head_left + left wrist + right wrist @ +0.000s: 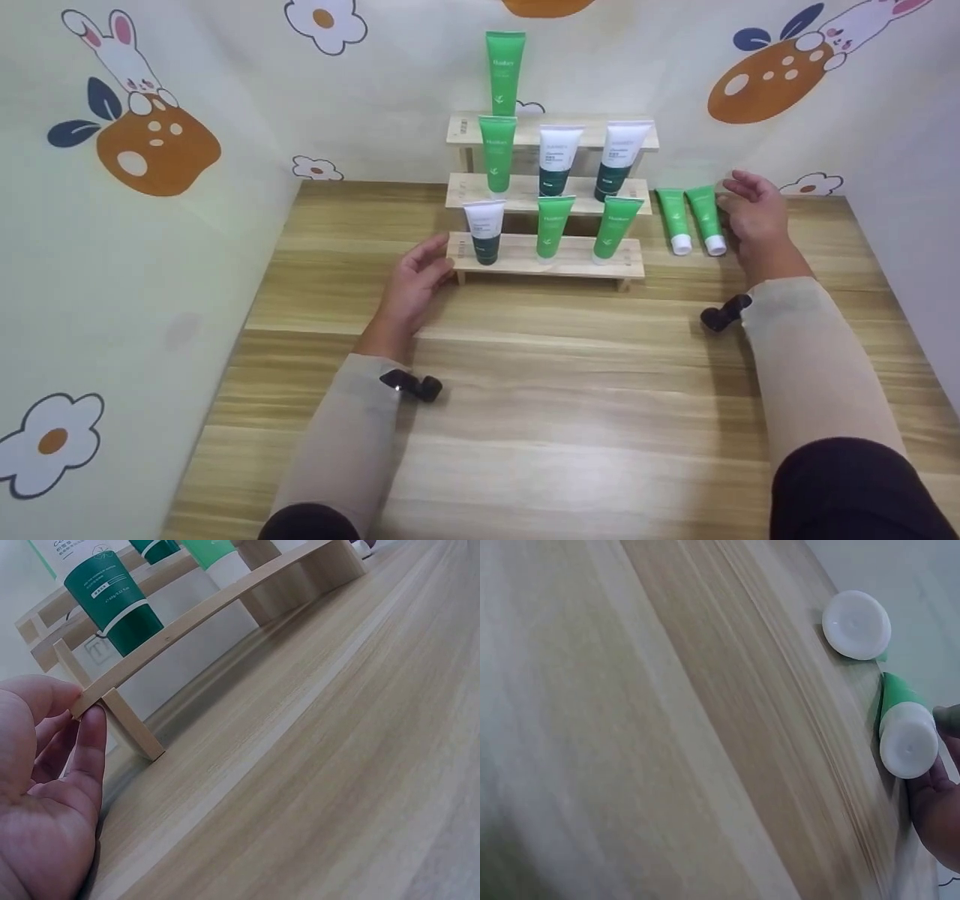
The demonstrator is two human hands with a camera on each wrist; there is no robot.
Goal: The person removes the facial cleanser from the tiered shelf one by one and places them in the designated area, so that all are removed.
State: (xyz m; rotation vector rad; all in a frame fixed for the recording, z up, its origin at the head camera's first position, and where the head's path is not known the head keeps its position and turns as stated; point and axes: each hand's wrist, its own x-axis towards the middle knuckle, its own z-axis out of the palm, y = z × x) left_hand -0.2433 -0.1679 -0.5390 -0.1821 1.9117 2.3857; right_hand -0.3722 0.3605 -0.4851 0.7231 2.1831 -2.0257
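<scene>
My left hand pinches the left end of the lowest shelf of a tiered wooden rack. In the left wrist view, the thumb lies over the shelf end and fingers sit under it. Along that shelf stand a white and dark green tube and two green tubes with white caps. Beside the rack, two green tubes lie on the table, caps toward me. My right hand is at the right side of the outer green tube, fingers loosely bent; contact is unclear.
On the middle shelf stand a green tube and two white and dark green tubes. One green tube stands on the top shelf. Patterned fabric rises behind the rack and at the sides of the wooden table.
</scene>
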